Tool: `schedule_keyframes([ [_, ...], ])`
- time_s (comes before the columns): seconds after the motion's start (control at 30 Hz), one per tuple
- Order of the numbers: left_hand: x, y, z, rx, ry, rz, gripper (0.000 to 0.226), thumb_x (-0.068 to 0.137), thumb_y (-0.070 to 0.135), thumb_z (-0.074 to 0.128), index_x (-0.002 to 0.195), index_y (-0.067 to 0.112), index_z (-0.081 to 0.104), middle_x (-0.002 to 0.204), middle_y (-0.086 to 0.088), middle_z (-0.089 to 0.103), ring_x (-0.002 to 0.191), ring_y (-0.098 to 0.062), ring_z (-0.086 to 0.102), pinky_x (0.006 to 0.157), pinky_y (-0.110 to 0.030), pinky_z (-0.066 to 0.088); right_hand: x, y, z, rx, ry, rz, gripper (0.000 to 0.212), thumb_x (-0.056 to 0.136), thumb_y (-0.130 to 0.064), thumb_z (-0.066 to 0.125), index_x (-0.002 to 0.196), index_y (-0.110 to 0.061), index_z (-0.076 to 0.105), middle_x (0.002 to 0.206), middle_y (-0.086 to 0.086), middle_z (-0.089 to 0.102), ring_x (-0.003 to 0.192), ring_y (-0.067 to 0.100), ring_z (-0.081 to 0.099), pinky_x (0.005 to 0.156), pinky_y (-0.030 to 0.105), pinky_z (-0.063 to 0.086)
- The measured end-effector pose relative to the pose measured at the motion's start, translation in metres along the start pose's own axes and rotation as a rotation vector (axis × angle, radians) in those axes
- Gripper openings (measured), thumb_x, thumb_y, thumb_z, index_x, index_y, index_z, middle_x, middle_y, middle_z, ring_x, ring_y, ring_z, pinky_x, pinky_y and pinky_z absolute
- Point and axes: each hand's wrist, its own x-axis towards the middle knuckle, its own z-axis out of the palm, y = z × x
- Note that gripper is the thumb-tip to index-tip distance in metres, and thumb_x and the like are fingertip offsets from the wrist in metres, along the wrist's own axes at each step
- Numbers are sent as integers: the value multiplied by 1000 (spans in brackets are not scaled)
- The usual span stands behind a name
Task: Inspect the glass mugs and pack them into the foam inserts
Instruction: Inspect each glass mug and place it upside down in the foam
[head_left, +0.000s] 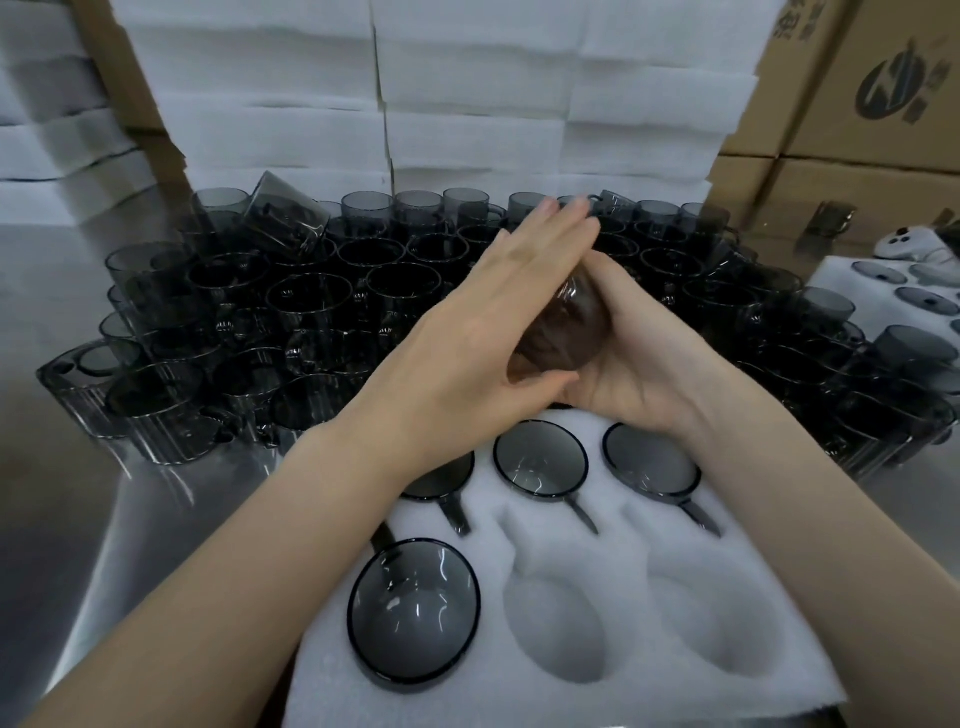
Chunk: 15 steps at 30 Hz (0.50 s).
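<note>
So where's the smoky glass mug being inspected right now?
Centre of the head view: the smoky glass mug sits between the left hand and right hand, above the far edge of the white foam insert.

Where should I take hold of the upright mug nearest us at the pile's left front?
Grip the nearest mug by its ribbed wall, coming in from the front over the steel table. It stands upright, mouth up, and neighbouring mugs crowd its back and sides, so likely only the front is open.

The steel desk bears crowded smoky glass mugs, a foam insert in front, a second insert at right
</note>
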Motion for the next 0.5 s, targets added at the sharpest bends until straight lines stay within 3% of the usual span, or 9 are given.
schedule_keyframes([
  [0.13,0,-2,1,-2,17,-58,90,78,3,70,152,3,19,160,-8,19,150,-18,12,123,-32,11,-4,-3,0,-17,-61,-43,46,85,-48,57,118,-17,66,109,10,69,95,28,67,79,41,58],
  [0.23,0,-5,2,-33,-8,-187,102,77,16,79,154,8,12,162,-7,16,148,-11,11,119,-16,11,-6,-1,1,-13,-7,-177,46,85,-23,63,127,-6,53,102,11,65,85,24,68,68,38,58],
  [0.3,-1,-5,2,-55,-5,-258,108,73,28,83,155,12,15,161,-5,24,145,-9,22,113,-9,17,-6,-1,3,-10,50,-253,41,83,-13,60,121,-8,49,95,10,65,78,21,68,62,35,57],
  [0.4,-2,-5,2,-58,30,-247,99,74,29,82,153,11,24,157,-6,34,140,-7,29,110,-6,21,-6,-1,1,-62,101,-284,52,77,-15,69,122,-3,47,94,12,65,80,24,67,63,40,56],
  [0.5,-2,-5,2,-40,34,-176,93,77,21,80,151,7,26,158,-7,29,144,-9,21,113,-7,15,-6,-3,3,-55,102,-281,59,77,-19,68,126,5,44,91,13,62,78,26,65,60,40,56],
])
